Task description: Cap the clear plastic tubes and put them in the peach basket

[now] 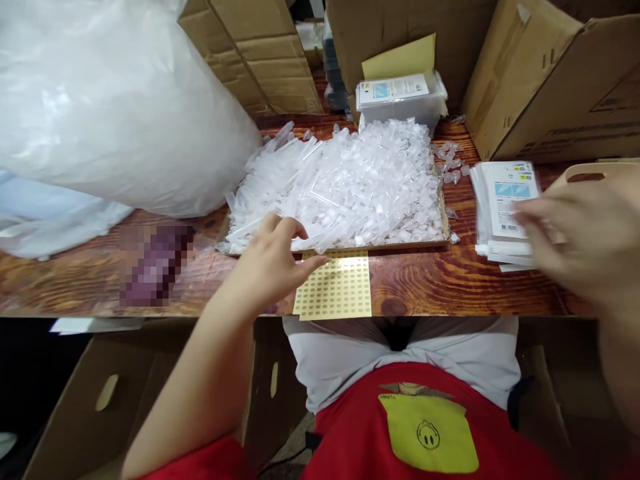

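Note:
My left hand (273, 263) hovers over the wooden table's front, fingers loosely curled, its fingertips touching the top left corner of a yellow sheet of small round stickers (336, 288). Just beyond lies a flat cardboard tray (443, 220) heaped with clear plastic tubes and caps (345, 187). My right hand (590, 240) is blurred at the right, fingers spread over a stack of clear labelled bags (507, 207). Whether it grips a bag is unclear.
A large white plastic bag (100, 100) fills the left of the table (450, 280). Cardboard boxes (560, 73) stand along the back and right. A clear box of bags (400, 97) sits behind the tray. Open cartons (90, 400) stand under the table edge.

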The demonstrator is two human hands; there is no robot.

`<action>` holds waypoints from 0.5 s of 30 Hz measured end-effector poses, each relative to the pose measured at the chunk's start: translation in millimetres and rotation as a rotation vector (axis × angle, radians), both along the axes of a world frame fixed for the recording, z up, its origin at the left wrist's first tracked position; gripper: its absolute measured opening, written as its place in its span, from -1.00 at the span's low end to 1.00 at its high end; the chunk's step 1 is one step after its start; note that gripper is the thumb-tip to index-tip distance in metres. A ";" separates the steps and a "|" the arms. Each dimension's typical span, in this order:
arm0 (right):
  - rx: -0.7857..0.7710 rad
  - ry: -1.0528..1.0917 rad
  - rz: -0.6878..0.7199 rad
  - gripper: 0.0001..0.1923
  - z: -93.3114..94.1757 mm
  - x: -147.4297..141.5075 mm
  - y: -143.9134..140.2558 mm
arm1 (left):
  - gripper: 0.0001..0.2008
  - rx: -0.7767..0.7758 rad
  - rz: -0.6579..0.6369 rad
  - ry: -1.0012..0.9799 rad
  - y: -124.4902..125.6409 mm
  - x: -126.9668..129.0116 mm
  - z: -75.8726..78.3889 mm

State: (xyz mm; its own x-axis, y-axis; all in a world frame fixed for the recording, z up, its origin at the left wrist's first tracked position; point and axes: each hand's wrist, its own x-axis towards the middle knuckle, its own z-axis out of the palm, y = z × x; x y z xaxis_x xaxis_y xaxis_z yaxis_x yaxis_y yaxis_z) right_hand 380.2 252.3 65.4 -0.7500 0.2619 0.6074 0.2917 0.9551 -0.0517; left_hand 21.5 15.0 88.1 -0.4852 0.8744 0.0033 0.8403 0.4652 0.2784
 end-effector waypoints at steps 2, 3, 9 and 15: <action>0.145 -0.155 0.199 -0.75 3.9 -57.7 -6.1 | -0.61 0.009 -0.005 -0.017 3.5 5.5 -7.2; 0.181 -0.239 0.237 -0.69 4.0 -82.9 -7.4 | -0.64 0.026 -0.009 -0.019 5.3 7.9 -10.8; 0.163 -0.542 0.242 -0.66 -2.3 -158.3 -2.9 | -0.74 0.205 -0.056 -0.083 10.0 12.9 -30.8; 0.188 -0.679 0.216 -0.74 8.9 -174.6 -6.3 | -0.84 0.295 -0.070 -0.056 26.8 26.2 -38.9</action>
